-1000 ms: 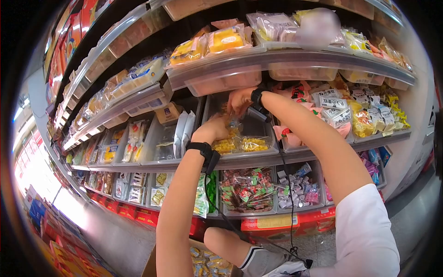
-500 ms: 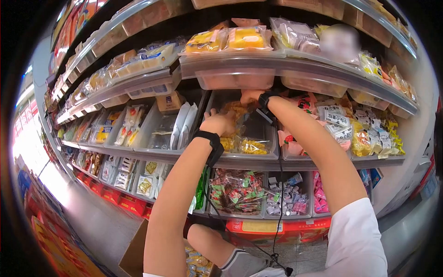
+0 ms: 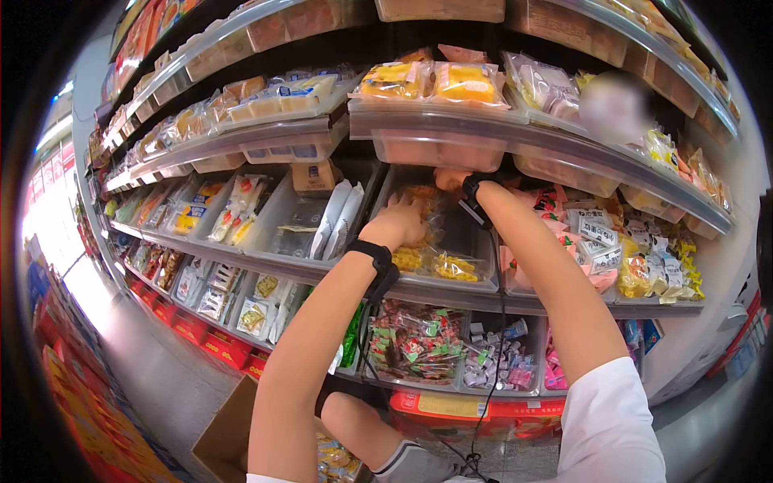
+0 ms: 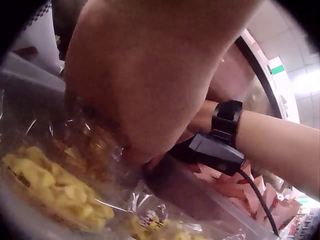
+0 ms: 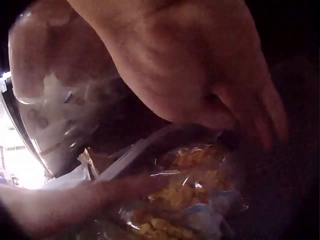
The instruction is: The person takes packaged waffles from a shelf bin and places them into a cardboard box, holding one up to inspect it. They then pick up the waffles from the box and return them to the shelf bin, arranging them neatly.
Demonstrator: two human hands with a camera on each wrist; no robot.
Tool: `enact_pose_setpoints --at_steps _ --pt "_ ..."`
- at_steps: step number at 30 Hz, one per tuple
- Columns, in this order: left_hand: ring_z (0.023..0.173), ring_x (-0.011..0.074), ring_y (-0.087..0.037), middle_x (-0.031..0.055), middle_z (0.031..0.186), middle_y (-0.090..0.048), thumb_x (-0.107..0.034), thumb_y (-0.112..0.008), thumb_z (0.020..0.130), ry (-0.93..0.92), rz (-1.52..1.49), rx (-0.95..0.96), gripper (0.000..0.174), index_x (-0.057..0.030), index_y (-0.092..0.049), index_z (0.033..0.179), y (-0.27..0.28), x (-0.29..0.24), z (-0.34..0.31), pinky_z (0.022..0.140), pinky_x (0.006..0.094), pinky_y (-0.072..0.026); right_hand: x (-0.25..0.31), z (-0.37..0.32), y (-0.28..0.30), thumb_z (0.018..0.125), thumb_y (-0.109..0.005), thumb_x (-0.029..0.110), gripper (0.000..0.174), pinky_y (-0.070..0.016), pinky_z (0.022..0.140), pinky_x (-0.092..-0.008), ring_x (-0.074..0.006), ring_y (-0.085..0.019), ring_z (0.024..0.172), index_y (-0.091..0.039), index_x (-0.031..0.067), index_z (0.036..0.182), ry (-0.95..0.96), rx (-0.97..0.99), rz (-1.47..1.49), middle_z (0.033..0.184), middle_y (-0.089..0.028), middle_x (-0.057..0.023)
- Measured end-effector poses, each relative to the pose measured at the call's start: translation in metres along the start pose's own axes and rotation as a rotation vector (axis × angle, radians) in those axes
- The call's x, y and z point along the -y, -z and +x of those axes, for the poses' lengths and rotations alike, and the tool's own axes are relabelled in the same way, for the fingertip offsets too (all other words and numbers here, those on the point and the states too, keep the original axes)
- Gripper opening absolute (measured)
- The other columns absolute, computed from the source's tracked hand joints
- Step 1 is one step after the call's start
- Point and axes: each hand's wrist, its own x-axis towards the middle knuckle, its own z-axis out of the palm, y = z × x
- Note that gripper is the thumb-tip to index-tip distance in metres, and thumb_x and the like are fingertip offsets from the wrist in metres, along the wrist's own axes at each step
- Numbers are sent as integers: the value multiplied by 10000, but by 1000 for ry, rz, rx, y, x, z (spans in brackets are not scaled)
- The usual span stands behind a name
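Observation:
Clear packets of yellow snack pieces (image 3: 456, 266) lie in a grey plastic bin (image 3: 473, 283) on the middle shelf. My left hand (image 3: 403, 222) rests over the packets at the bin's left side, its fingers reaching forward. The left wrist view has yellow pieces (image 4: 55, 187) in crinkled film beside this hand. Deeper in the bin, my right hand (image 3: 452, 179) is under the upper shelf's edge. In the right wrist view its fingers (image 5: 272, 112) hang down loosely, just behind the orange-yellow packets (image 5: 192, 175); their tips are lost in shadow.
Pink strawberry-print packets (image 3: 541, 211) fill the bin to the right, and white pouches (image 3: 336, 221) stand in the left one. An upper shelf (image 3: 435, 127) overhangs the bin. A black cable (image 3: 501, 338) hangs in front. Below is an open cardboard box (image 3: 225, 427).
The left hand has shifted from beside the right hand to the bin's left side, spreading over the packets. The right hand stays at the back. The head view has swung right.

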Motion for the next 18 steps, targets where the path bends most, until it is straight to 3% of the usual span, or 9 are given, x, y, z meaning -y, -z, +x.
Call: enact_pose_setpoints --at_steps 3,7,10,12,14,18 --pt "1541 411 -92 183 1670 -151 -418 -364 1008 1 -14 115 651 -204 -232 1608 1 -10 -12 1253 475 -151 -7 4 -4 932 -543 204 609 -608 822 -496 -437 -664 1051 -373 -65 1451 -185 -17 267 1362 -482 -356" --pt "1550 403 -13 154 1688 -78 -484 -244 1032 -34 49 165 642 -248 -169 1625 -10 2 5 1266 464 -68 7 5 -9 996 -495 290 714 -566 894 -590 -564 -616 1088 -193 -57 1542 -169 180 485 1450 -310 -473" --pt "1552 394 -18 122 1696 -61 -491 -237 1032 83 8 153 631 -289 -164 1625 -6 -6 -10 1264 470 -47 15 -8 -6 1004 -484 319 713 -559 885 -607 -555 -605 1121 -205 -61 1540 -233 224 531 1502 -273 -441" --pt "1551 397 -28 116 1696 -71 -488 -235 1030 86 85 148 624 -306 -165 1623 -4 -10 -10 1264 469 -45 22 -28 -4 997 -500 337 712 -562 887 -594 -548 -596 1144 -228 -22 1549 -159 154 235 1527 -279 -402" --pt "1550 401 -37 113 1696 -79 -488 -234 1028 96 125 155 620 -318 -171 1621 -4 -13 -10 1264 468 -47 29 -40 -7 978 -531 354 681 -575 880 -562 -524 -595 1172 -292 94 1559 -181 72 143 1578 -297 -301" --pt "1545 418 -50 115 1695 -87 -496 -233 1026 127 75 240 617 -321 -198 1617 -2 -11 -13 1263 466 -57 25 -31 -16 954 -552 331 655 -589 875 -518 -474 -604 1197 -329 186 1553 -126 222 100 1607 -304 -224"
